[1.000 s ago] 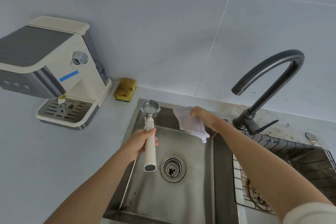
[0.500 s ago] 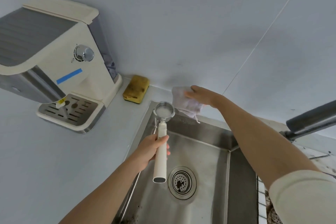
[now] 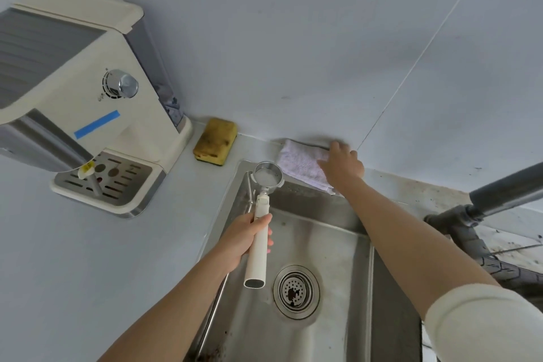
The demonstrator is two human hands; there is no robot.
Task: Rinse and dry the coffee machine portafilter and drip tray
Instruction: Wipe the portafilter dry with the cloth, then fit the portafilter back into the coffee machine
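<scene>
Over the sink (image 3: 323, 229), our left hand (image 3: 249, 236) grips the portafilter (image 3: 259, 258) by its white handle, fingers curled round the upper half and thumb along the top. The metal basket end points away from us and sits above the sink's far left corner, and the handle's open end hangs above the basin, just left of the drain (image 3: 296, 291). Our right hand (image 3: 342, 164) reaches across to the ledge behind the sink and lies on the right end of a pale cloth (image 3: 299, 161) that rests against the wall (image 3: 293, 38). The fingers are blurred, so we cannot tell whether they grip the cloth or only press on it. The drip tray (image 3: 108, 179) sits in place at the foot of the coffee machine (image 3: 88, 91) on the tabletop (image 3: 88, 258), left of the sink. A yellow sponge (image 3: 216, 141) lies between machine and cloth. The dark faucet (image 3: 499, 197) stands at right.
</scene>
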